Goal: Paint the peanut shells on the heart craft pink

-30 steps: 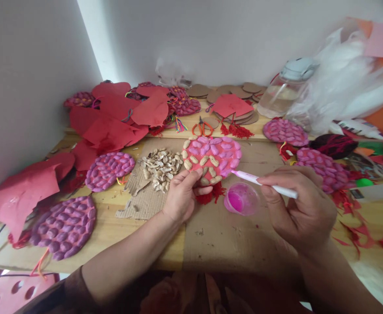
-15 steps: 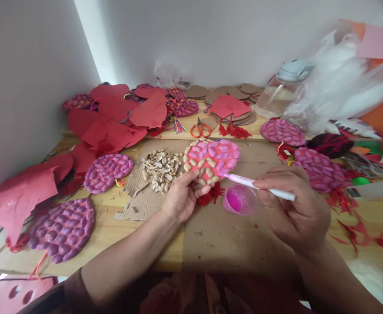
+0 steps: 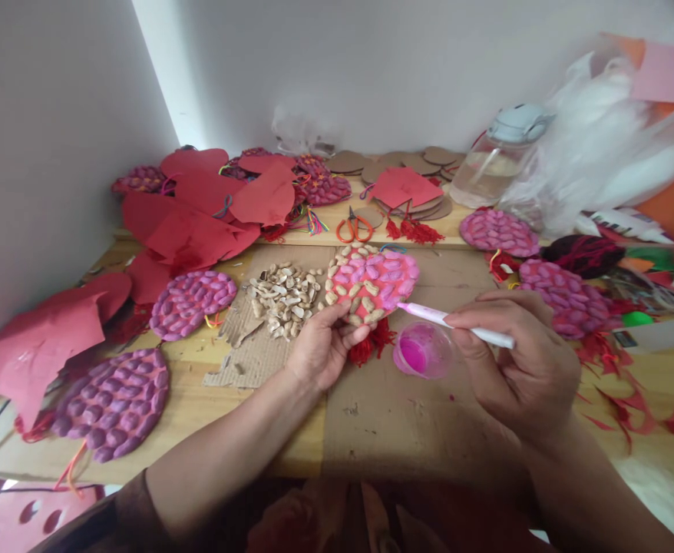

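Note:
My left hand [image 3: 326, 349] grips the lower left edge of a round red disc covered with peanut shells [image 3: 374, 280]. Shells on the disc's right and upper part are painted pink; those along the left and bottom are bare tan. Between the fingers of my right hand [image 3: 515, 361] is a white paintbrush [image 3: 457, 324], its pink tip touching the disc's lower right edge. Just below the brush stands a small clear cup of magenta paint [image 3: 421, 352]. A red tassel [image 3: 365, 346] hangs from under the disc.
A heap of peanut shells [image 3: 288, 299] lies on torn cardboard [image 3: 250, 369] at left. Orange-handled scissors [image 3: 354, 226] rest behind the disc. Finished purple discs [image 3: 112, 403] and red paper pieces [image 3: 164, 230] spread leftward. A jar [image 3: 492, 161] and plastic bag [image 3: 590, 153] stand at back right.
The disc has tilted slightly in my left hand, and a blue cord now shows at its top. The brush tip has shifted a little to the right along the disc's edge.

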The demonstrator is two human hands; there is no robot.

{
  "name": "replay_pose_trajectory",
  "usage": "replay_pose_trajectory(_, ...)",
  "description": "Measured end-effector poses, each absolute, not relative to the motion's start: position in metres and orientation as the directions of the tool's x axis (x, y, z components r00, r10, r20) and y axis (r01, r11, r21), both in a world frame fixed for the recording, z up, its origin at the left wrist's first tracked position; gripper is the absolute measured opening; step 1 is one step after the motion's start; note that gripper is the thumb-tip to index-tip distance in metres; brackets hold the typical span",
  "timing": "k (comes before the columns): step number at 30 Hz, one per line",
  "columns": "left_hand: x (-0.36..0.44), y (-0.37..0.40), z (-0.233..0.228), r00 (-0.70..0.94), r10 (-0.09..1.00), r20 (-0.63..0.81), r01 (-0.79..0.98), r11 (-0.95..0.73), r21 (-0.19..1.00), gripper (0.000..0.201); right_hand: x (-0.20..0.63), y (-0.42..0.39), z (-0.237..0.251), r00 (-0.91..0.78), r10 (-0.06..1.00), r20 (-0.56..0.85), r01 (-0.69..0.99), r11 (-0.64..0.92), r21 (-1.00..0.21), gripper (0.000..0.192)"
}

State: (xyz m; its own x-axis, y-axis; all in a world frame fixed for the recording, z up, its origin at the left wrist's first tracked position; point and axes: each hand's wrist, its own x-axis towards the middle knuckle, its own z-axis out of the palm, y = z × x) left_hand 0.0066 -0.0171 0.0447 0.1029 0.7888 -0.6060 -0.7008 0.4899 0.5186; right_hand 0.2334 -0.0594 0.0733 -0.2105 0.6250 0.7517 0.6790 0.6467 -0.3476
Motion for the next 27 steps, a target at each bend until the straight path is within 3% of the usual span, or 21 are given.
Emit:
replay_pose_trajectory(5, 0.007, -0.019, 0.046, 0.063, 0.804, -0.591, -0.698, 0.459, 0.55, 0.016, 0.238, -0.064, 0.084, -0.086, 0.649, 0.756, 0.643, 0.616, -0.456, 0.017)
replay_pose_trajectory(7, 0.007, -0.019, 0.046, 0.043, 0.816, -0.576, -0.7, 0.436, 0.566, 0.014, 0.239, -0.065, 0.088, -0.115, 0.688, 0.716, 0.626, 0.61, -0.486, 0.012)
replay_pose_trajectory(12, 0.007, -0.019, 0.043, 0.035, 0.837, -0.545, -0.678, 0.421, 0.602, 0.007, 0.236, -0.064, 0.09, -0.378, 0.757, 0.534, 0.738, 0.594, -0.32, 0.01)
replay_pose_trajectory(16, 0.007, -0.02, 0.042, 0.031, 0.845, -0.533, -0.658, 0.419, 0.626, 0.002, 0.234, -0.064, 0.084, -0.451, 0.8, 0.395, 0.797, 0.561, -0.226, 0.012)
replay_pose_trajectory(20, 0.006, -0.021, 0.043, 0.035, 0.848, -0.529, -0.654, 0.42, 0.629, 0.003, 0.233, -0.065, 0.081, -0.485, 0.806, 0.338, 0.812, 0.559, -0.167, 0.016)
replay_pose_trajectory(27, 0.007, -0.021, 0.042, 0.047, 0.851, -0.523, -0.649, 0.424, 0.632, 0.004, 0.232, -0.065, 0.08, -0.496, 0.792, 0.357, 0.798, 0.578, -0.173, 0.015)
